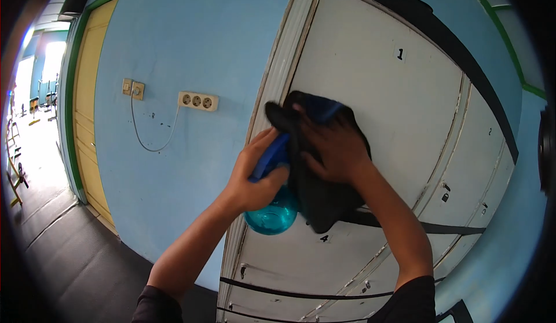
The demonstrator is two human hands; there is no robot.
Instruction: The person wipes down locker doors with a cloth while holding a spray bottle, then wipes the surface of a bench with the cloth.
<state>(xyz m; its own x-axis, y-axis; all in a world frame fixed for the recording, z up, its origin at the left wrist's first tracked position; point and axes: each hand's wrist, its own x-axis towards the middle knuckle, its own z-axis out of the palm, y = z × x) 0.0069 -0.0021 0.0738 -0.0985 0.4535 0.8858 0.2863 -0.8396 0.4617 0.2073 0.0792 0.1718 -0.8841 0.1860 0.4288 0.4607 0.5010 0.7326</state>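
Observation:
My left hand is wrapped round the neck of a spray bottle with a blue top and clear teal liquid in its round base. Against the white locker door marked 1, my right hand grips a dark cloth, slightly blurred. Part of the cloth folds up over the fingers and overlaps the bottle's top, so the nozzle is hidden. Below it the door marked 4 shows a small lock at its left edge.
More numbered locker doors with locks run to the right. On the blue wall at left are a socket strip with a hanging cable and a switch. A yellow door stands beside a bright opening with gym equipment beyond.

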